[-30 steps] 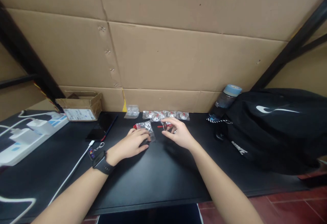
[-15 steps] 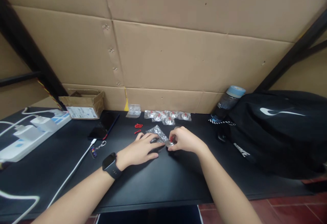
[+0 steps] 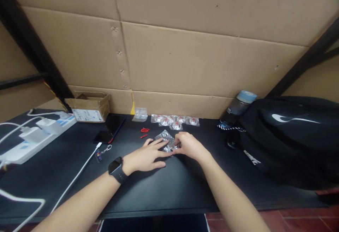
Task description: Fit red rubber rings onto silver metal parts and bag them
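Note:
My left hand (image 3: 149, 157) lies flat with fingers spread. Its fingertips press on a small clear plastic bag (image 3: 164, 135). Close by, my right hand (image 3: 191, 146) pinches a round silver disc with a red cord (image 3: 176, 146) against the bag's right side. Fingers cover much of the disc, and I cannot tell how far inside the bag it is. Behind the hands, several similar discs in clear bags (image 3: 177, 125) lie along the wall. Loose red cords (image 3: 144, 130) rest beyond my left fingers.
Flat clear bags (image 3: 140, 114) lie by the cardboard wall. On the left are a cardboard box (image 3: 90, 108), a phone (image 3: 109, 129) on a white cable, a keychain (image 3: 99, 155) and a power strip (image 3: 39, 138). A bottle (image 3: 237, 108) and a black backpack (image 3: 288, 136) stand right.
My right hand has brought the disc onto the bag's right side, and more of the disc is now covered. My left fingers have moved slightly on the bag. The view has shifted a little.

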Demonstrator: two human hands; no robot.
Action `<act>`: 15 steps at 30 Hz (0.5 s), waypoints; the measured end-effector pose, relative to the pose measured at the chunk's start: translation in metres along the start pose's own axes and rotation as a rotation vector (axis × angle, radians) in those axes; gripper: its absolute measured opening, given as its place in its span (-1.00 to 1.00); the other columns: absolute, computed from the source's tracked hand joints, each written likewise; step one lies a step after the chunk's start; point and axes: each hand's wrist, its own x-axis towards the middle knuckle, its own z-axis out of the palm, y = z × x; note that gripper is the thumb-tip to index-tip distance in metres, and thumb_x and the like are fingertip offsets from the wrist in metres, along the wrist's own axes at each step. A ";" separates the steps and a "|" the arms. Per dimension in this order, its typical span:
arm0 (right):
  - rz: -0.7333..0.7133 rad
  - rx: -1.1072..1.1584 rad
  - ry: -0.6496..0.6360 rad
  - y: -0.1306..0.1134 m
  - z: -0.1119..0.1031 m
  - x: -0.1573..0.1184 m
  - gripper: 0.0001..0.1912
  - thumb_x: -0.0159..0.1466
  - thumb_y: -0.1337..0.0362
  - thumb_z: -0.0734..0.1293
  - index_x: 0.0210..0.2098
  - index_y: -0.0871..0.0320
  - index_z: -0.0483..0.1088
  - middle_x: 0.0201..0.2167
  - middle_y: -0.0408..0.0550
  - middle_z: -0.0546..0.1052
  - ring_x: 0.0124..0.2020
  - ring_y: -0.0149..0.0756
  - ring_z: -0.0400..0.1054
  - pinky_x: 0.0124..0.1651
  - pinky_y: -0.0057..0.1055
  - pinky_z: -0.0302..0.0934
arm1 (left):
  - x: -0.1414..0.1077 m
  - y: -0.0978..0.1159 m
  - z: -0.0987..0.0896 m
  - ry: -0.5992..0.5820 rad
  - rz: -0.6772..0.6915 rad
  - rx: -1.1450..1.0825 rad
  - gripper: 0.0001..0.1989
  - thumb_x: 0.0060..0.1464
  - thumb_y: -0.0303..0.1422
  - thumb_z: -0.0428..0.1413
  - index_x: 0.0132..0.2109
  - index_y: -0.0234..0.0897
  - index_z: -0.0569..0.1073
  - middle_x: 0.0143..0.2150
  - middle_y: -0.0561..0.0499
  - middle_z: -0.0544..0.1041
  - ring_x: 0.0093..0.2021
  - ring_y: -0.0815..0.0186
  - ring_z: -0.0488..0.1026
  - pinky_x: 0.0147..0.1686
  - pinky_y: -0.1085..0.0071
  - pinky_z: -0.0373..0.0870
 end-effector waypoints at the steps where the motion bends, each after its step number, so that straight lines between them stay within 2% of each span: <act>1: -0.003 0.018 0.007 0.001 0.000 0.000 -0.64 0.00 0.15 0.61 -0.36 0.16 0.45 -0.34 -0.07 0.52 -0.34 -0.29 0.40 -0.28 -0.45 0.11 | 0.000 0.000 0.000 0.001 -0.002 -0.004 -0.45 0.28 -0.09 0.07 0.36 0.30 0.18 0.49 -0.01 0.07 0.45 -0.13 0.00 0.27 -0.21 0.00; 4: -0.047 0.101 -0.025 0.006 -0.001 -0.001 -0.66 -0.03 0.29 0.62 -0.33 0.15 0.46 -0.34 -0.12 0.51 -0.36 -0.34 0.38 -0.29 -0.48 0.12 | 0.000 -0.001 0.001 0.003 -0.005 -0.011 -0.48 0.28 -0.10 0.07 0.34 0.26 0.23 0.49 -0.02 0.05 0.46 -0.14 -0.02 0.29 -0.21 -0.02; 8: -0.117 0.178 -0.073 0.013 -0.002 -0.002 -0.72 0.02 0.51 0.51 -0.33 0.14 0.45 -0.36 -0.17 0.50 -0.39 -0.39 0.37 -0.32 -0.51 0.12 | 0.000 -0.002 0.001 0.003 0.009 -0.020 -0.51 0.28 -0.08 0.06 0.33 0.25 0.27 0.49 -0.03 0.04 0.46 -0.17 -0.03 0.27 -0.25 -0.02; 11: -0.084 0.135 -0.016 0.012 -0.001 0.000 -0.70 0.04 0.46 0.52 -0.29 0.11 0.42 -0.33 -0.18 0.51 -0.37 -0.39 0.38 -0.34 -0.51 0.09 | 0.001 0.000 -0.001 -0.017 0.002 -0.017 -0.51 0.29 -0.10 0.05 0.33 0.28 0.25 0.50 -0.01 0.03 0.46 -0.19 -0.04 0.25 -0.28 -0.02; 15: 0.025 -0.020 0.107 0.006 0.004 0.003 -0.58 0.01 0.23 0.60 -0.21 0.05 0.40 -0.22 -0.17 0.53 -0.26 -0.29 0.40 -0.35 -0.47 0.04 | 0.002 0.000 -0.001 -0.008 0.001 -0.004 -0.52 0.30 -0.13 0.04 0.33 0.27 0.26 0.50 0.00 0.04 0.46 -0.18 -0.06 0.26 -0.24 -0.01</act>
